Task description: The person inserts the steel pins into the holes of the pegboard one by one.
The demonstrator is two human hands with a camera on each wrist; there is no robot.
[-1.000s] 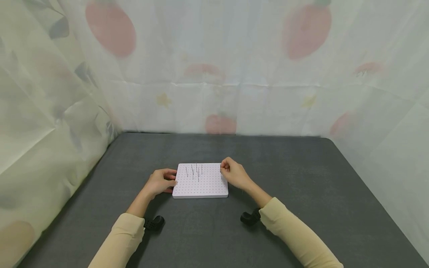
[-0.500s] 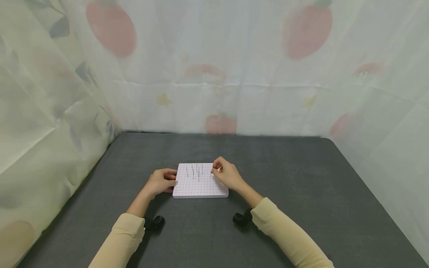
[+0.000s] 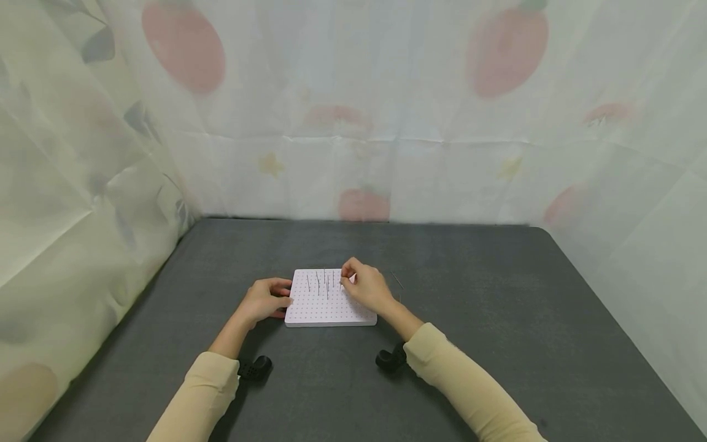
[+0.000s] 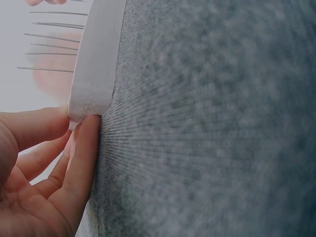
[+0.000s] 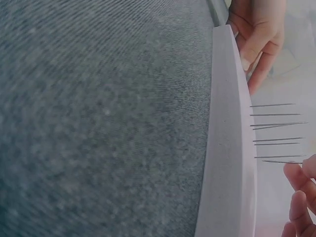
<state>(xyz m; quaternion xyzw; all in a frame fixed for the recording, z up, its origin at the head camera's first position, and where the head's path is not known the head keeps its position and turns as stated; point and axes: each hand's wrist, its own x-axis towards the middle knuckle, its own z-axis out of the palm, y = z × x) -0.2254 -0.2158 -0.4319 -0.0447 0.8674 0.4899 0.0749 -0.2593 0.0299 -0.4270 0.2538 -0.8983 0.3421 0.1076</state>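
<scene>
A white board (image 3: pixel 331 314) with rows of small holes lies flat on the dark table. Several thin metal needles (image 5: pixel 276 115) stand upright in its far left half. My left hand (image 3: pixel 264 301) holds the board's left edge, thumb at the top rim and fingers along the side, as the left wrist view (image 4: pixel 44 168) shows. Over the board, my right hand (image 3: pixel 366 287) pinches one more needle (image 5: pixel 284 162) between thumb and index finger. That needle points down at the board, beside the standing ones, its tip close over the surface.
To the right of the board, thin loose needles (image 3: pixel 397 280) lie on the grey table (image 3: pixel 469 294). Patterned curtains (image 3: pixel 431 178) hang behind the table and at both sides. A black wrist device (image 3: pixel 255 368) sits under each forearm.
My right hand has moved left across the board with the pinched needle, from the right edge to beside the standing needles. My left hand has stayed at the left edge.
</scene>
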